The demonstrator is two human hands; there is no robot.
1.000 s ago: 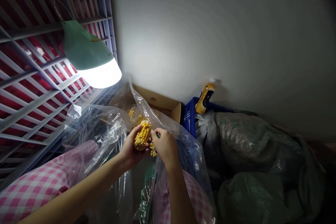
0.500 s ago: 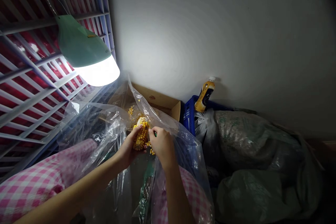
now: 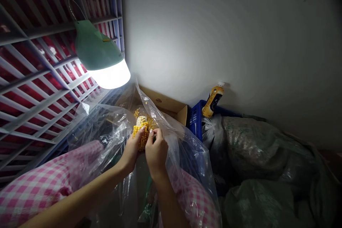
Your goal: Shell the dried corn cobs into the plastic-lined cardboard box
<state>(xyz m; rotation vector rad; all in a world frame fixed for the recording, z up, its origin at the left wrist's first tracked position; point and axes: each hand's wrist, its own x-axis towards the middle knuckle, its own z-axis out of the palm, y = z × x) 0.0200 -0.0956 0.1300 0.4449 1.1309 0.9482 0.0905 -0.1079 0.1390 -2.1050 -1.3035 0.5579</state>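
A yellow corn cob (image 3: 142,141) is gripped in my left hand (image 3: 130,153), thumb along its side. Its upper end is bare and pale where kernels are gone. My right hand (image 3: 157,149) is closed against the cob's right side, thumb and forefinger at the kernels. A small green bit shows between its fingers, too hidden to name. Loose kernels (image 3: 151,123) lie beyond the cob in a clear plastic bag (image 3: 117,117), which spreads open around both hands and over the lap.
A lit green-topped lamp (image 3: 103,55) hangs at upper left before a slatted plastic crate (image 3: 40,67). Behind the bag is a cardboard box (image 3: 171,105). To the right stand a blue basket (image 3: 196,119), a yellow-labelled bottle (image 3: 213,99) and full sacks (image 3: 251,146).
My right hand has moved left, its fingertips now against the cob. Loose kernels beneath that hand are out of sight now. The whole view has shifted slightly.
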